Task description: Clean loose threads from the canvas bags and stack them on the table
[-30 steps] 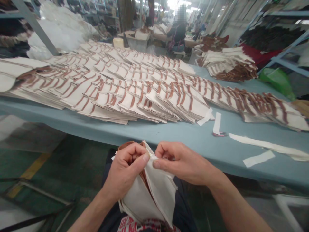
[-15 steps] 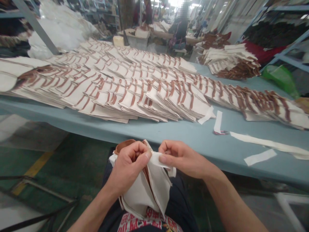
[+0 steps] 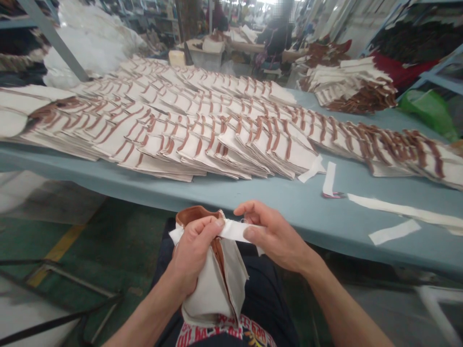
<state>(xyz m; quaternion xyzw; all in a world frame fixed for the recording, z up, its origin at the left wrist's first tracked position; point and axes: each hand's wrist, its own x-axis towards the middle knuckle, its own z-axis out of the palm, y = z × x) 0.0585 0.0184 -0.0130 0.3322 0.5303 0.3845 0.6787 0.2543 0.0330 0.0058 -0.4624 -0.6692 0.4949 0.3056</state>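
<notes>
An off-white sewn piece with brown leather inside [image 3: 208, 306], perhaps a boot upper, stands over my lap below the table edge. My left hand [image 3: 193, 246] is closed on its upper edge, thumb on top. From that thumb a white fabric strip [image 3: 233, 231] stretches right to my right hand [image 3: 277, 236]. There the thumb presses the strip's right part, while the index finger is raised and bent above it. A fine thread seems to show near the right fingertips. What lies under the right palm is hidden.
On the blue-covered table [image 3: 231, 193] lie long rows of similar off-white and brown pieces [image 3: 202, 140]. White strips [image 3: 394, 233] and small thread snips [image 3: 334, 195] lie at right. A green bag [image 3: 430, 113] sits farther back. A metal frame [image 3: 79, 282] stands at lower left.
My right hand has moved slightly right, and the white strip now shows longer and flatter between both hands. The right index finger has lifted away from the thumb.
</notes>
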